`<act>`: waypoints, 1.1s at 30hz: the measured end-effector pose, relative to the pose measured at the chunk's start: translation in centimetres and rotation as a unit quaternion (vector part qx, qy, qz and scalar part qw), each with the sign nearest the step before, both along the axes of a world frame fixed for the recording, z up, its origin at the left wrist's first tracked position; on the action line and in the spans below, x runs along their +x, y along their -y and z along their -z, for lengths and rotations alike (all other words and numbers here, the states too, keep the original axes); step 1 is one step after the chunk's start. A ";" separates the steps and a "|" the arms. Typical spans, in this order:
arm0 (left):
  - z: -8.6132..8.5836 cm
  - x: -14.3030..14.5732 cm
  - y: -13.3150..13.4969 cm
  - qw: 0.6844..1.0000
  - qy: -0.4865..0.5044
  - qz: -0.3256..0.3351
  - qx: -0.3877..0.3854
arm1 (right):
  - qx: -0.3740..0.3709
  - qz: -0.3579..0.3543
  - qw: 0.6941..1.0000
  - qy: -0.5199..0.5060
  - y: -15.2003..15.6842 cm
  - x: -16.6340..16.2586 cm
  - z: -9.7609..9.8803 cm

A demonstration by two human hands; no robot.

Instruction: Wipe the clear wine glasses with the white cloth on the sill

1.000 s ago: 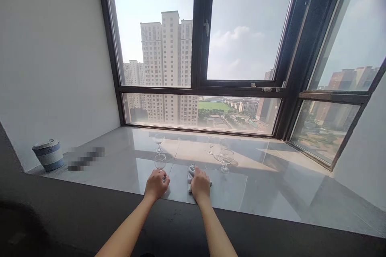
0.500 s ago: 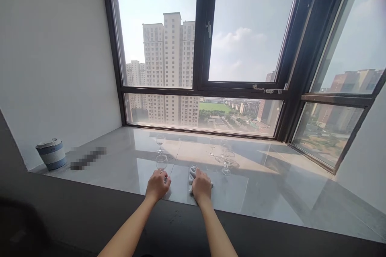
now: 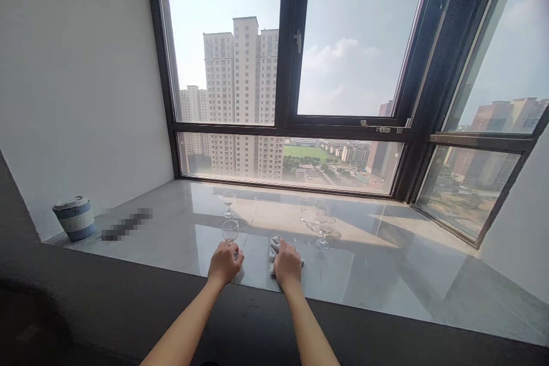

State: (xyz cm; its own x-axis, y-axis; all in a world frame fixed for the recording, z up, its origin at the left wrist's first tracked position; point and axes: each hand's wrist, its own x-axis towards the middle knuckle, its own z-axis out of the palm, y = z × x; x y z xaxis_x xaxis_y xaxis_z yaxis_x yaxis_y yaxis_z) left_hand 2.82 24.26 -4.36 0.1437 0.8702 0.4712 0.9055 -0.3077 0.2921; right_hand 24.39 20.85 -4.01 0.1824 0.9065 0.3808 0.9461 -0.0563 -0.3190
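My left hand (image 3: 225,263) is closed around the lower part of a clear wine glass (image 3: 230,230); the bowl rises upright above my fingers, and the stem is mostly hidden by them. To its right, my right hand (image 3: 287,263) grips a bunched grey cloth (image 3: 274,245) that rests on the glossy sill (image 3: 369,274). Another stemmed glass (image 3: 229,203) stands upright behind the held one. Several more glasses are grouped to the right, the closest being a wine glass (image 3: 323,231) just beyond my right hand.
A blue-and-white striped container (image 3: 75,218) with a lid sits at the sill's left end. Beside it lies a dark, pixel-blurred thing (image 3: 126,225). The dark window frame (image 3: 291,128) borders the sill at the back, and a white wall (image 3: 94,86) at the left.
Nearly everything stays as it was. The view has shifted very slightly; both hands keep their hold on the glass and the cloth.
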 end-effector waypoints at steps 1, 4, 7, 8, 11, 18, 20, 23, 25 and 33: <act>0.0 0.0 0.0 1.000 0.002 0.001 -0.001 | -0.002 -0.001 1.000 -0.002 0.0 0.0 0.0; 0.0 0.0 0.1 1.000 0.005 0.001 -0.002 | -0.005 -0.003 1.000 -0.003 -0.1 0.0 0.1; -0.1 0.0 0.2 1.000 0.006 -0.001 -0.002 | -0.002 -0.005 1.000 -0.001 -0.1 0.0 0.2; -0.2 0.1 0.2 1.000 0.007 -0.002 -0.003 | -0.001 -0.004 1.000 -0.001 -0.1 0.0 0.2; -0.3 0.1 0.2 1.000 0.007 -0.005 -0.007 | -0.004 0.000 1.000 0.001 -0.2 0.0 0.2; -0.1 0.0 0.1 1.000 0.006 -0.003 -0.002 | -0.009 0.001 1.000 0.007 -0.2 0.0 0.2; 0.0 0.0 0.1 1.000 0.006 -0.005 -0.002 | -0.012 0.004 1.000 0.008 -0.2 0.0 0.1; 0.0 0.1 0.0 1.000 0.007 -0.008 -0.004 | -0.013 0.005 1.000 0.008 -0.1 0.0 0.0; -0.1 0.1 0.1 1.000 0.008 -0.007 -0.004 | -0.009 0.003 1.000 0.007 -0.2 0.0 0.1; -0.2 0.1 0.2 1.000 0.003 -0.003 0.002 | 0.003 0.003 1.000 0.005 -0.2 0.0 0.4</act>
